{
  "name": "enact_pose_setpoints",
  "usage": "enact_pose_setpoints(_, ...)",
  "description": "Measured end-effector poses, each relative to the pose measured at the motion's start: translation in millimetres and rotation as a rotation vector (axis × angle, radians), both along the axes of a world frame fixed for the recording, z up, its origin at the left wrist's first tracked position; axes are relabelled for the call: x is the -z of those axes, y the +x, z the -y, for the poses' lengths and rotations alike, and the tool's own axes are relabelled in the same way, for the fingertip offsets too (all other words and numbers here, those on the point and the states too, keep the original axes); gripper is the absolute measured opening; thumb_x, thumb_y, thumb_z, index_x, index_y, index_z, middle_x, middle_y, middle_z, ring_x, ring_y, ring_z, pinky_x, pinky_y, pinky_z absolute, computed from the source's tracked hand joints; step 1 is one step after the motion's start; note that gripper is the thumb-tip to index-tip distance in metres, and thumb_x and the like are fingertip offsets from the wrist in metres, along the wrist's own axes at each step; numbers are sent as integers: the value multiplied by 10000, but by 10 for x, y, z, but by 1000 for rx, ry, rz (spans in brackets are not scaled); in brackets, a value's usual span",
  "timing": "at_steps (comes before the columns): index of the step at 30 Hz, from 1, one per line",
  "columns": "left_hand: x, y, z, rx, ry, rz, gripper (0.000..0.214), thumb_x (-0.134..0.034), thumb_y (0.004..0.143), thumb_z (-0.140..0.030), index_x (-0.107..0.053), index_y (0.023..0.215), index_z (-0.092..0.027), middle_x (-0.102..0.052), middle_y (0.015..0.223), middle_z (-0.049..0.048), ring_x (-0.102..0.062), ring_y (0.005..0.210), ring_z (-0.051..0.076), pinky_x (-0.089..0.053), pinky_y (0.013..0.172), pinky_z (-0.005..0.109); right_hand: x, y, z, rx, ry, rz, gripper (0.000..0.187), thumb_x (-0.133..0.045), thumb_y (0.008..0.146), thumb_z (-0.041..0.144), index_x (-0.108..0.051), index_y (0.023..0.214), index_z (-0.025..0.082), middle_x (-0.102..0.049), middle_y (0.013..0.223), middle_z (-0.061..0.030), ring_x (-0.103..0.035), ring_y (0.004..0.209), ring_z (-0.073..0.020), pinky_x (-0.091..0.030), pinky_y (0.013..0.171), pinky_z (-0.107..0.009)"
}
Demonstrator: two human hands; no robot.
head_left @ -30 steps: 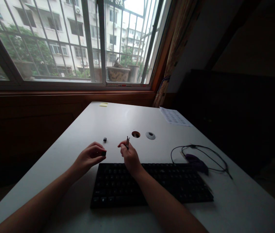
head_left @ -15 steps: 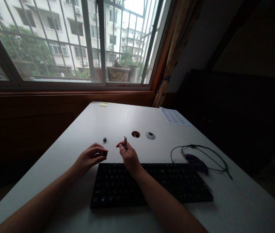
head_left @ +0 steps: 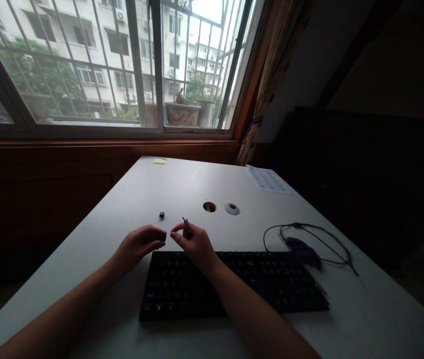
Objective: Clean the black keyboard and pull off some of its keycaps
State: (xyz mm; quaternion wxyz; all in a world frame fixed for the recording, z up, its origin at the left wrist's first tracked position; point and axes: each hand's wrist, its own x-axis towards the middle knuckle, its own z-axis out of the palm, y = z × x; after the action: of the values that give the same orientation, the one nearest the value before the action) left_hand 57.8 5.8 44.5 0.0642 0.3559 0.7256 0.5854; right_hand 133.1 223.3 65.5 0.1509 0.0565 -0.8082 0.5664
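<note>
One small black block [head_left: 163, 237] is pinched by the left hand [head_left: 135, 245] just beyond the keyboard [head_left: 272, 279]; the right hand [head_left: 197, 245] holds a slim tool [head_left: 187, 227]. Steady, light grips should help.

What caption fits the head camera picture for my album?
Left hand pinches a small black block; right hand holds a thin dark tool near a black rectangular keyboard.

Dim overall, daylight from window [head_left: 158, 65], pale sheen on white desk [head_left: 187, 184], right side nearly black
</note>
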Motion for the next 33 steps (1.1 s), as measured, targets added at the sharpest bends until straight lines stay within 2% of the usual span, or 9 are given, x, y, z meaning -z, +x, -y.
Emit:
enact_pose_setpoints(8,54,-7,-16,-9,-4,-4,228,-830,855,-345,-766,1012,-193,-811,949,69,-778,849,224,-643,781,339,16,-3,21,-37,8,-9,245,-774,862,430,-807,931,197,-403,577,85,-379,554,-105,-334,586,-267)
enact_pose_setpoints(13,76,3,-28,-7,31,1,217,-822,855,-334,-728,990,-191,-812,926,54,-786,840,218,-651,784,336,57,-15,25,-44,31,-21,233,-791,854,421,-821,930,202,-416,577,83,-381,559,-106,-337,589,-266)
enact_pose_setpoints(27,118,-1,-23,-15,-9,-47,177,-799,874,-303,-708,984,-198,-796,894,37,-768,803,197,-627,739,308,86,-34,21,-60,77,-54,210,-808,846,374,-835,1000,234,-480,601,69,-404,563,-115,-367,595,-267)
enact_pose_setpoints(33,156,-14,-15,-4,21,-2,222,-813,877,-327,-689,1006,-196,-792,939,45,-775,855,207,-648,789,333,61,-17,22,-48,82,-51,203,-815,842,355,-829,996,224,-466,596,77,-409,564,-112,-371,605,-265)
